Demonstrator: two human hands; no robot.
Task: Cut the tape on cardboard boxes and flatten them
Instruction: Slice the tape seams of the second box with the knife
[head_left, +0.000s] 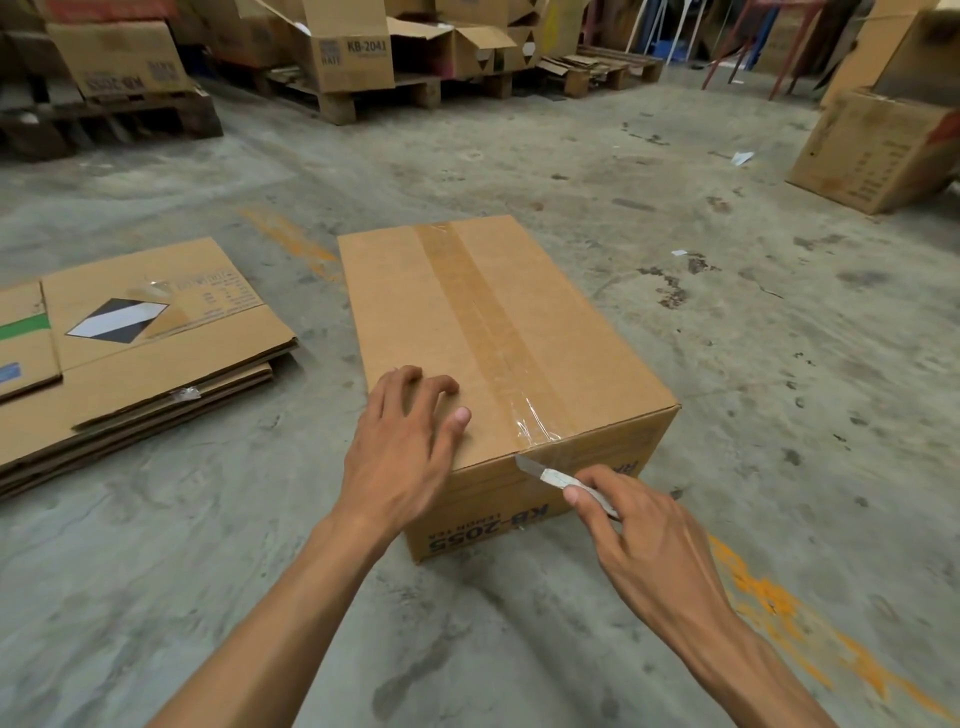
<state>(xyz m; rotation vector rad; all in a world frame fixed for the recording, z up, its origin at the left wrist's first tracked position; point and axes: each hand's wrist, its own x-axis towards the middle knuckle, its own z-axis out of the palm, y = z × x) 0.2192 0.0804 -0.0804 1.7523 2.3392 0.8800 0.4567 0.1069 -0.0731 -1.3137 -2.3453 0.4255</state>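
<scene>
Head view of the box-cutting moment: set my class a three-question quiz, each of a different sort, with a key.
1. True or false: the tape along the top of the sealed box is already slit.
2. Which hand holds the knife? A left B right
3. Fill in: flattened boxes lie on the ____ to the person's left.

Key
1. False; the blade tip is only at the near top edge.
2. B; the right hand grips it, while the left hand presses the lid.
3. floor

A grey concrete floor (597, 171), stained and scuffed, carries worn orange paint marks (769, 597). Wooden pallets (363, 98) line the far side, loaded with open cartons (348, 49). What seem to be red metal legs (748, 41) stand at the far right. Paper scraps (742, 158) lie scattered. The light is dim and even.
</scene>
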